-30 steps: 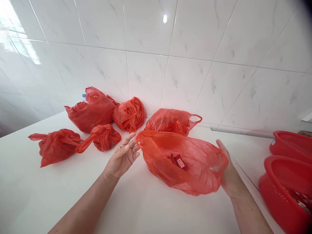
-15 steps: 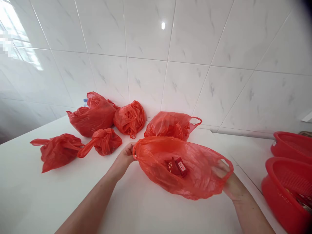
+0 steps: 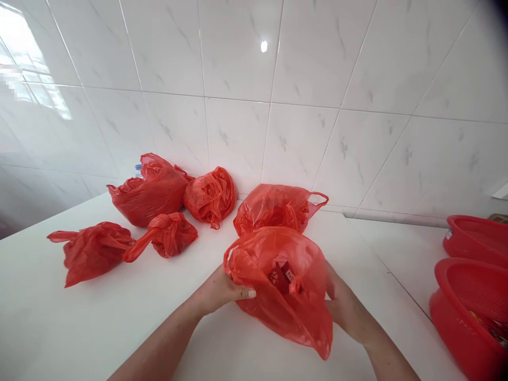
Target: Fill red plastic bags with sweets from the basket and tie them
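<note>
A thin red plastic bag sits upright in front of me, its mouth gaping toward me and its near edge drooping. Inside lie small dark red packets, one with a pale label. My left hand grips the bag's left side, thumb outside on the front and the other fingers hidden behind the plastic. On the opposite side my right hand holds the bag, its fingertips partly covered by it. Just behind stands another red bag with a looped handle.
To the left on the white table are a large full red bag, a round bundled one and two smaller knotted ones. Two red plastic baskets stand at the right; the nearer holds small packets. A tiled wall rises behind.
The bag's wide, stretched mouth has narrowed. My right hand has moved left, from inside the bag's right part to its outer side; my left hand has come slightly nearer and right.
</note>
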`<state>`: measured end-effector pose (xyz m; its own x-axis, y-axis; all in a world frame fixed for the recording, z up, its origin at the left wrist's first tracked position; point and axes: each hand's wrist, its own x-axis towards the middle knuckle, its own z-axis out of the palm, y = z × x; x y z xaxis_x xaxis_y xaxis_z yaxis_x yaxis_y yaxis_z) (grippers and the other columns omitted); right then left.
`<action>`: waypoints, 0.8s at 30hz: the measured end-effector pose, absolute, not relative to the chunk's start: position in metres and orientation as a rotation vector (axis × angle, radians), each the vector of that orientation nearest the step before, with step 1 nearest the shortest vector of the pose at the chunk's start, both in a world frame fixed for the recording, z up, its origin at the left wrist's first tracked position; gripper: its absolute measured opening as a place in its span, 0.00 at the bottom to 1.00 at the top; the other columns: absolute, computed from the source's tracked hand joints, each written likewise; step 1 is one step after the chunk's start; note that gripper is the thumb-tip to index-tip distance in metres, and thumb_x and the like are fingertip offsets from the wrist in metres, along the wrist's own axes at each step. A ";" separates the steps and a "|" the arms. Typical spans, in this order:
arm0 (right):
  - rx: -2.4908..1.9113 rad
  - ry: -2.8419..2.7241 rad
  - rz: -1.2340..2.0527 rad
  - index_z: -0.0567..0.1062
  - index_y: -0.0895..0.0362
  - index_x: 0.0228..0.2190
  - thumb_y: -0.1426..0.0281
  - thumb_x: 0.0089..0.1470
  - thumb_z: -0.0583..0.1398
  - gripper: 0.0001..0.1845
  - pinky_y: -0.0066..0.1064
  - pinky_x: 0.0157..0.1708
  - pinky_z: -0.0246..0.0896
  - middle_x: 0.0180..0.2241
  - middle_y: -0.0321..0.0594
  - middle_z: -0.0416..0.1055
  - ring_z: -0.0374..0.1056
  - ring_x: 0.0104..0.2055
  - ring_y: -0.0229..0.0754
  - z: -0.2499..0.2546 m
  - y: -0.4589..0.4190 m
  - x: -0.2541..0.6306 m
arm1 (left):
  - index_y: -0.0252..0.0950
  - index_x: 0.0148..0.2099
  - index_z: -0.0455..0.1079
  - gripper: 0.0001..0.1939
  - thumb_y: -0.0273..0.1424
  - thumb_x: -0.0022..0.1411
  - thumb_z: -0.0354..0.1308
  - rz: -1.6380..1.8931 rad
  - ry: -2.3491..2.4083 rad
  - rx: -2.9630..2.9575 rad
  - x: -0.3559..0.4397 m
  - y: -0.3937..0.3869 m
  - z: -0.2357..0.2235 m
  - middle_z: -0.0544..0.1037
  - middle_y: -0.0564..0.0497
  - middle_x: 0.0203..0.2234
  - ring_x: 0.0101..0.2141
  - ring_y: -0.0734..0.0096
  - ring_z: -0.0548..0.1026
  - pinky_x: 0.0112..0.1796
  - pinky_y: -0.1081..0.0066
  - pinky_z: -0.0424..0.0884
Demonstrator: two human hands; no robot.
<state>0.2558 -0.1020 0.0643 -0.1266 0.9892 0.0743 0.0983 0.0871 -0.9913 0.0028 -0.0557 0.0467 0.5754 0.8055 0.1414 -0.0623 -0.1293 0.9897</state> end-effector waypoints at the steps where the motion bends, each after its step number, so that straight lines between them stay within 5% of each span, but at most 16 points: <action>1: -1.170 -1.411 1.244 0.74 0.51 0.43 0.66 0.36 0.69 0.27 0.39 0.33 0.66 0.41 0.42 0.72 0.68 0.39 0.50 0.063 -0.100 0.255 | 0.40 0.55 0.64 0.28 0.33 0.52 0.65 0.852 0.684 1.519 0.003 -0.057 0.046 0.71 0.45 0.51 0.51 0.55 0.68 0.49 0.57 0.66; 3: -1.171 -1.320 1.356 0.77 0.55 0.32 0.63 0.39 0.68 0.15 0.37 0.28 0.65 0.30 0.41 0.74 0.68 0.31 0.47 0.058 -0.096 0.260 | 0.40 0.54 0.66 0.24 0.33 0.54 0.63 0.907 0.718 1.459 0.001 -0.058 0.044 0.71 0.46 0.50 0.50 0.56 0.69 0.49 0.58 0.66; 5: -1.120 -1.141 1.371 0.76 0.56 0.26 0.60 0.38 0.68 0.13 0.36 0.26 0.64 0.24 0.40 0.72 0.67 0.27 0.46 0.052 -0.092 0.271 | 0.40 0.51 0.68 0.20 0.35 0.56 0.61 0.986 0.710 1.326 -0.001 -0.057 0.041 0.73 0.45 0.47 0.47 0.56 0.71 0.47 0.59 0.68; 9: -0.986 -0.844 1.266 0.77 0.52 0.33 0.57 0.44 0.65 0.15 0.36 0.32 0.66 0.35 0.43 0.75 0.70 0.37 0.49 0.044 -0.089 0.290 | 0.36 0.45 0.72 0.17 0.41 0.58 0.58 1.154 0.645 1.038 -0.005 -0.052 0.035 0.78 0.45 0.36 0.37 0.60 0.75 0.39 0.63 0.71; 14: -0.994 -0.939 1.356 0.72 0.51 0.46 0.53 0.50 0.59 0.24 0.44 0.46 0.62 0.50 0.44 0.69 0.64 0.51 0.53 0.050 -0.085 0.287 | 0.36 0.48 0.70 0.19 0.40 0.57 0.60 1.213 0.685 0.809 -0.002 -0.047 0.030 0.77 0.45 0.41 0.43 0.59 0.74 0.44 0.64 0.69; 20: -0.870 -1.277 1.314 0.58 0.45 0.57 0.53 0.33 0.69 0.50 0.46 0.50 0.60 0.58 0.45 0.57 0.56 0.58 0.55 0.060 -0.089 0.269 | 0.36 0.51 0.69 0.21 0.40 0.58 0.58 1.076 0.633 0.901 0.000 -0.051 0.033 0.74 0.42 0.46 0.46 0.51 0.72 0.44 0.58 0.69; 24: -0.868 -1.243 1.332 0.57 0.44 0.57 0.54 0.30 0.71 0.53 0.45 0.47 0.62 0.57 0.45 0.59 0.59 0.55 0.55 0.056 -0.098 0.253 | 0.37 0.53 0.67 0.30 0.35 0.47 0.67 0.902 0.484 1.193 -0.002 -0.057 0.039 0.73 0.41 0.48 0.49 0.47 0.69 0.47 0.56 0.67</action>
<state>0.2530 -0.0976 0.0562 -0.1672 0.9746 0.1488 -0.2153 0.1111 -0.9702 -0.0019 -0.0566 0.0394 0.5759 0.8074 0.1283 -0.3398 0.0937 0.9358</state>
